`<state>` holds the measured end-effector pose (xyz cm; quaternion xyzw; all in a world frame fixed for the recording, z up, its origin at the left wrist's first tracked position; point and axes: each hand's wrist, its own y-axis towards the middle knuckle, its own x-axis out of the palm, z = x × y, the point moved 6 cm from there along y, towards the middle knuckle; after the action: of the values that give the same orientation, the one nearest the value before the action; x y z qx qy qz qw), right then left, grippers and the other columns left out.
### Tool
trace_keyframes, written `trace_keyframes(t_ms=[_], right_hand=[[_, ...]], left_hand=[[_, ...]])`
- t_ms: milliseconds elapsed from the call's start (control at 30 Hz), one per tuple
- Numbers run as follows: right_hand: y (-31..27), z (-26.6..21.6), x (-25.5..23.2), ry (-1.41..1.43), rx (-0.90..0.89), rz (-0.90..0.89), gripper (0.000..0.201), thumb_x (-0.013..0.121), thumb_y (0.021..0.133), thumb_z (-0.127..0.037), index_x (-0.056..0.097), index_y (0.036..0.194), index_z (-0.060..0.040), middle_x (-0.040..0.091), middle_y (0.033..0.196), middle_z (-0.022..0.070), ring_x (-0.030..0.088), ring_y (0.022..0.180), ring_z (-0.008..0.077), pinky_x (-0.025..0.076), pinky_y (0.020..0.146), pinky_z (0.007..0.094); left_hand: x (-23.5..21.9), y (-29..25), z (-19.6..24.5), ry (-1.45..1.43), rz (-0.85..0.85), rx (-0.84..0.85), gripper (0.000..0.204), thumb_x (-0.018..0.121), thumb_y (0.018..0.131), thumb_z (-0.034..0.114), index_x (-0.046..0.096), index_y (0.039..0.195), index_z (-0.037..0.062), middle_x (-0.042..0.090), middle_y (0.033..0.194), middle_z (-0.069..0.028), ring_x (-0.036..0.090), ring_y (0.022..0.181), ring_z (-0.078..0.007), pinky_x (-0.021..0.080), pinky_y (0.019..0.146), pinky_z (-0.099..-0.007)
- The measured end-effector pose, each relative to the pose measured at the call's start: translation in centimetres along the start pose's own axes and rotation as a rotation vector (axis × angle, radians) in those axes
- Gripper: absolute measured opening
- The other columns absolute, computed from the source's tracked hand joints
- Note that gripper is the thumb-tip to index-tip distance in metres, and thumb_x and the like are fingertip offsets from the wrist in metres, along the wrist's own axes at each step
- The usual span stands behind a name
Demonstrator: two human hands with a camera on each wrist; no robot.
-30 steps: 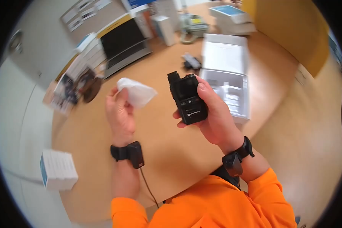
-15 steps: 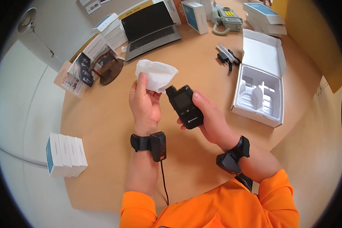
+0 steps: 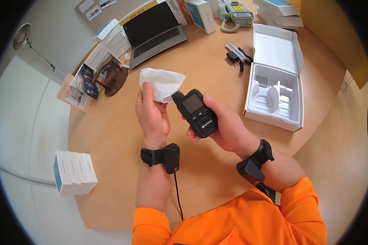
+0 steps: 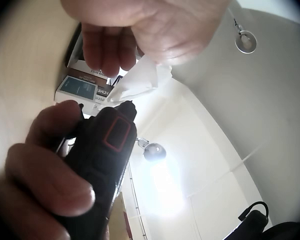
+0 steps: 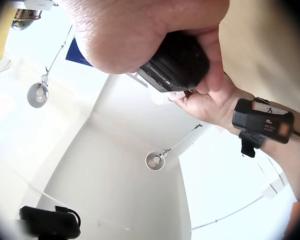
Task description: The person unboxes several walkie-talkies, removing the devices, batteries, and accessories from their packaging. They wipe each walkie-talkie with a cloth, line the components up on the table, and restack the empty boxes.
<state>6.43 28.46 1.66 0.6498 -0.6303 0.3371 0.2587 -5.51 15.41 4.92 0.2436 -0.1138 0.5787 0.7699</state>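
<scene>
My right hand (image 3: 223,122) grips a small black handheld radio (image 3: 195,111) with a screen and buttons, held above the round wooden table (image 3: 110,134). My left hand (image 3: 151,114) pinches a crumpled white cloth (image 3: 162,83), whose edge touches the radio's top stub. In the left wrist view the radio's back (image 4: 102,160) sits in the fingers of the right hand (image 4: 45,180), with the cloth (image 4: 137,82) just above it. The right wrist view shows the radio (image 5: 175,65) wrapped by my right hand (image 5: 140,30), and the left hand (image 5: 210,105) beyond it.
An open white box (image 3: 276,77) with a moulded tray lies at the right. A laptop (image 3: 153,30), a desk phone (image 3: 233,10), small boxes, a black charger with cable (image 3: 236,55) and magazines (image 3: 88,77) ring the far side. A stack of white boxes (image 3: 74,171) sits at the left.
The left hand brought the cloth in from apart to touch the radio's top. The right hand lowered the radio slightly. The head view shifted, showing more of the table.
</scene>
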Motion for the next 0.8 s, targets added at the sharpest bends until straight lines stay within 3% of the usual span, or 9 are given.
trace_keyframes(t_ms=[233,333,433,633,800], right_hand=[[0.1,1.0,0.0,-0.013,0.134,-0.018,0.051,0.039,0.106,-0.043,0.056,0.13,-0.0017,0.068,0.108,0.0153,0.071,0.073,0.0265,0.06,0.063,0.0366],[0.2,0.7,0.2,0.048,0.103,-0.042,0.052,0.037,0.106,-0.044,0.056,0.131,-0.0022,0.068,0.109,0.0157,0.071,0.074,0.0265,0.06,0.063,0.0366],[0.2,0.3,0.2,0.045,0.06,-0.074,0.053,0.036,0.107,-0.045,0.056,0.131,-0.0023,0.068,0.11,0.016,0.071,0.076,0.0266,0.06,0.064,0.0366],[0.5,0.4,-0.1,-0.002,-0.007,-0.066,0.057,0.035,0.107,-0.049,0.057,0.13,-0.0023,0.068,0.111,0.0155,0.071,0.077,0.0267,0.059,0.065,0.0361],[0.6,0.6,-0.4,0.055,-0.056,-0.092,0.058,0.036,0.107,-0.051,0.058,0.129,-0.0022,0.069,0.112,0.0139,0.072,0.079,0.0269,0.058,0.066,0.0376]], left_hand=[[0.6,-0.2,0.5,0.004,-0.015,0.024,0.037,0.054,0.106,0.032,0.058,0.13,0.0044,0.067,0.123,-0.0072,0.065,0.109,-0.0203,0.051,0.093,-0.0363],[0.6,-0.2,0.6,0.053,-0.075,0.048,0.034,0.056,0.105,0.03,0.062,0.124,0.0024,0.068,0.12,-0.0073,0.065,0.108,-0.0197,0.051,0.094,-0.0357],[1.0,-0.6,1.2,0.078,-0.055,0.067,0.024,0.062,0.102,0.025,0.068,0.109,0.0026,0.07,0.109,-0.0049,0.065,0.1,-0.0141,0.051,0.09,-0.032],[0.8,-0.7,1.2,0.077,-0.092,0.056,0.014,0.067,0.095,0.009,0.068,0.107,0.0021,0.07,0.106,-0.0043,0.066,0.095,-0.0133,0.051,0.089,-0.0312],[1.9,-1.3,1.0,0.059,-0.101,0.036,0.027,0.067,0.093,0.007,0.061,0.119,0.0027,0.068,0.11,-0.0046,0.066,0.098,-0.015,0.052,0.09,-0.0334]])
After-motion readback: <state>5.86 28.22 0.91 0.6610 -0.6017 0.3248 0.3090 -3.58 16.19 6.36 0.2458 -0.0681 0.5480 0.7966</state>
